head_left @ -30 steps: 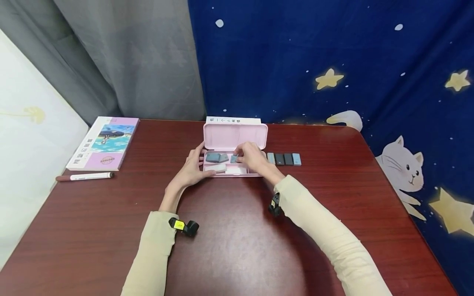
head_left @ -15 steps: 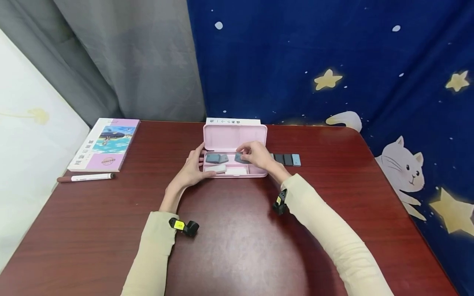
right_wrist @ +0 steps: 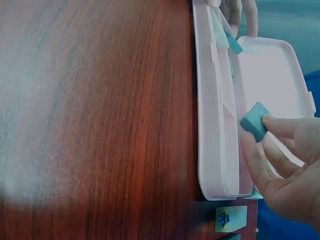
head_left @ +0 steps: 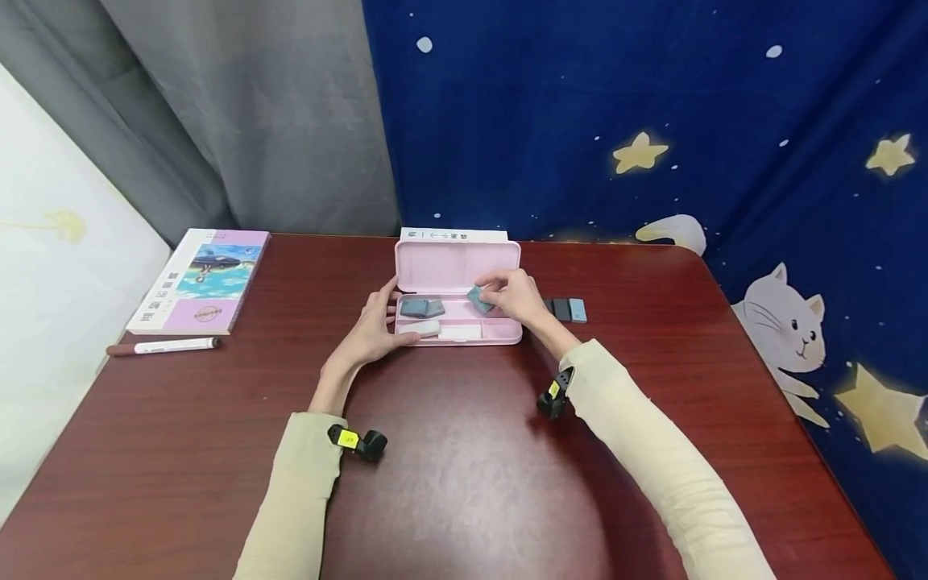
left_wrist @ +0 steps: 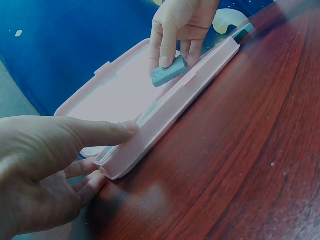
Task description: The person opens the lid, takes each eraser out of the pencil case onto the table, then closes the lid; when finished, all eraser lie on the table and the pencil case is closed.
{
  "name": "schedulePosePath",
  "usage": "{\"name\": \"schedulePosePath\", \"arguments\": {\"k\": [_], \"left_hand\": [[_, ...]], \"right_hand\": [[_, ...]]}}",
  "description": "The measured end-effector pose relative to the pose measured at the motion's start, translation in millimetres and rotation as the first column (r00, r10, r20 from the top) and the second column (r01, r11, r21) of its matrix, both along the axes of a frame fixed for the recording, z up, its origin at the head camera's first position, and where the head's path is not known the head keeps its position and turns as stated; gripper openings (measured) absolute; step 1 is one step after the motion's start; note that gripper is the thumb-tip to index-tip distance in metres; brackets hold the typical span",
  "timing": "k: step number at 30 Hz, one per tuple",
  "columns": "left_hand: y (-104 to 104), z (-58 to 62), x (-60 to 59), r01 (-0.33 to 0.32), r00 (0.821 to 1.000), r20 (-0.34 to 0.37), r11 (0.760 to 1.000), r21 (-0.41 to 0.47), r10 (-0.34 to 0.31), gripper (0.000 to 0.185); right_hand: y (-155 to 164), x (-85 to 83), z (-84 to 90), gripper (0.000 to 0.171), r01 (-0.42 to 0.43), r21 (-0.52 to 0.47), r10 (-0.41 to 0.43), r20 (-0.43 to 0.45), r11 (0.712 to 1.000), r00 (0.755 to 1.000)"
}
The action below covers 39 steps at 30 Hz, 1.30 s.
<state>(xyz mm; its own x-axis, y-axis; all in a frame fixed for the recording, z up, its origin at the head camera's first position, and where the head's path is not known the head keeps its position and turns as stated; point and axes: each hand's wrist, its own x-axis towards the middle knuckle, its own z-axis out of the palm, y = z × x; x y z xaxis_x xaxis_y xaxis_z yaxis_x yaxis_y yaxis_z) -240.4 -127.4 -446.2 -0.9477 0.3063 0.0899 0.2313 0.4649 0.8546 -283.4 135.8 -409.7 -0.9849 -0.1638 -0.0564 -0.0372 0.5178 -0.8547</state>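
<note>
Block (right_wrist: 254,121) between fingertips above pink pencil case (head_left: 502,329)

The right hand (head_left: 518,296) pinches the blue-green block between thumb and fingers, opened only as far as the block's own width. The block is tilted, over the right part of the case's far compartment, in front of the raised lid (head_left: 458,267). The left hand (head_left: 371,329) grips the case's left end, its thumb on the near rim and its other fingers spread around the left side toward the far corner.

Two grey-blue blocks (head_left: 415,308) lie together at the left of the far compartment; a white block (head_left: 424,329) lies at the left of the near row. To the right of the case, dark blocks (head_left: 561,309) and a light blue block (head_left: 577,311) sit side by side on the table (head_left: 449,483), the row partly hidden by the right hand. At the scene's far left lies a book (head_left: 196,282), with a brown-capped marker (head_left: 167,346) just on its near side.
</note>
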Motion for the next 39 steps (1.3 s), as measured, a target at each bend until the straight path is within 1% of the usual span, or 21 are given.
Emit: {"name": "schedulePosePath", "arguments": {"k": [3, 6, 10, 18, 23, 26, 30, 35, 39], "left_hand": [[1.1, -0.2, -1.2, 0.002, 1.0, -0.001, 1.0, 0.012, -0.002, 0.105], [1.5, -0.2, -1.7, 0.004, 1.0, -0.006, 1.0, 0.015, -0.004, 0.105], [0.8, 0.4, -1.3, 0.004, 1.0, -0.011, 1.0, 0.011, -0.004, 0.105], [-1.1, 0.9, -1.1, 0.007, 1.0, -0.011, 1.0, 0.027, -0.006, 0.104], [0.3, -0.1, -1.1, 0.002, 1.0, -0.005, 1.0, 0.026, -0.002, 0.104], [2.5, 0.1, -1.5, 0.008, 1.0, -0.003, 1.0, 0.021, -0.008, 0.105], [4.5, 0.8, -2.1, 0.013, 1.0, -0.009, 1.0, 0.024, -0.013, 0.105], [3.3, 1.9, -1.0, 0.002, 1.0, -0.004, 1.0, 0.026, -0.002, 0.105], [0.5, 2.3, 0.6, -0.007, 1.0, 0.004, 1.0, 0.015, 0.007, 0.105]], "right_hand": [[1.5, 1.2, 0.3, 0.021, 0.028, -0.054, -0.025, 0.056, 0.998, 0.998], [3.3, 2.8, 0.5, 0.023, 0.056, -0.127, -0.043, 0.103, 0.99, 0.994], [5.5, 6.1, 0.4, 0.025, 0.076, -0.195, -0.049, 0.139, 0.978, 0.989], [9.8, 12.3, -0.7, 0.025, 0.111, -0.214, -0.074, 0.173, 0.97, 0.982], [16.9, 16.1, -0.7, 0.026, 0.11, -0.233, -0.065, 0.194, 0.966, 0.979], [23.5, 17.5, -0.3, 0.028, 0.111, -0.256, -0.06, 0.198, 0.96, 0.978], [30.1, 19.0, 0.0, 0.027, 0.136, -0.276, -0.08, 0.207, 0.951, 0.975], [31.9, 19.7, -1.5, 0.026, 0.142, -0.253, -0.088, 0.213, 0.957, 0.973], [33.0, 20.3, -2.2, 0.026, 0.132, -0.272, -0.074, 0.213, 0.953, 0.974]]}}
